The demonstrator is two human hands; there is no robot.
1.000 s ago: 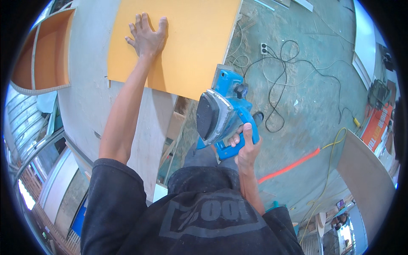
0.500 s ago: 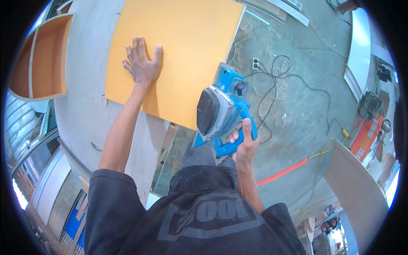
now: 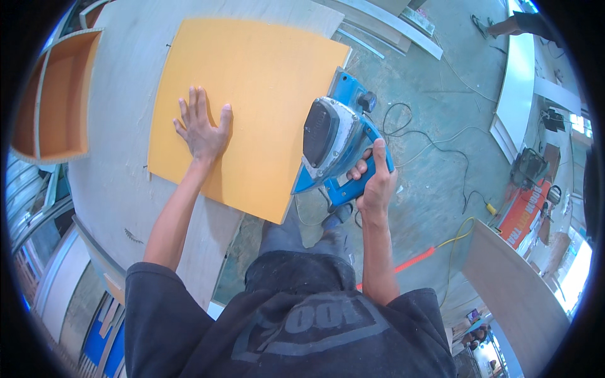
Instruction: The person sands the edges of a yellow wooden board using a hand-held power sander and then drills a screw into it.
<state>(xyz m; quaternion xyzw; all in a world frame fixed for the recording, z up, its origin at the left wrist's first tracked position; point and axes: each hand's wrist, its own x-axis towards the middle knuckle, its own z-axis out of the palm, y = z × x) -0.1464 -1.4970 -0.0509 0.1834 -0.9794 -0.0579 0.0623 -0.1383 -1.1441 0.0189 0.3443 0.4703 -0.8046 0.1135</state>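
Your right hand (image 3: pixel 378 186): closed around the rear handle of one blue electric planer (image 3: pixel 354 116), thumb on top. Planer: turned on its side, lengthwise along the right edge of the yellow panel (image 3: pixel 265 94); whether its sole touches that edge, you cannot tell from this view. Your left hand (image 3: pixel 205 135): gripping nothing, palm down, fingers spread on the panel's left half. Panel: one, flat on the grey counter (image 3: pixel 113 126), its near right corner jutting past the counter's side.

Beyond, to your right: one orange coiled hose (image 3: pixel 416 259), partly behind your right forearm; one brown board (image 3: pixel 504 280); one dark cable (image 3: pixel 435 142), looped loosely on the greenish floor (image 3: pixel 441 94). To your left: one curved shelf unit (image 3: pixel 66 97), orange-brown inside. Farthest, upper right: long white boards (image 3: pixel 517 94) and another person's leg (image 3: pixel 507 26).
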